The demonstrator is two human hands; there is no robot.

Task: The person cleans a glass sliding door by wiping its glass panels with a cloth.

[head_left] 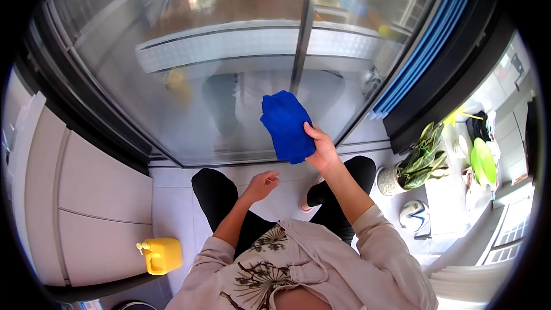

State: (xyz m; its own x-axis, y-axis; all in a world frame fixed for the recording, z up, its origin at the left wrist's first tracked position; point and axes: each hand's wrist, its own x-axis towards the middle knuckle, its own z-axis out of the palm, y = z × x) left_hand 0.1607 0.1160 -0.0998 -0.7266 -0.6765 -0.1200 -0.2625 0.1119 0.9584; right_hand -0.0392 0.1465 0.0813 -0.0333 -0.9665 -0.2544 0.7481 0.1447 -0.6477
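A folded blue cloth [285,127] is held up in front of a glass door [189,103]. My right hand [321,148] grips it at its right edge, the thumb lying over the front. Whether the cloth touches the glass, I cannot tell. My left hand [264,185] is lower and to the left, above the floor near the foot of the door, its fingers curled together. No object shows in it.
On the floor at the lower left stands a yellow jug [163,255] beside pale cabinets [97,218]. A potted plant [422,161] and a white ball [414,216] are to the right. Blue curtain folds [427,40] hang at the upper right.
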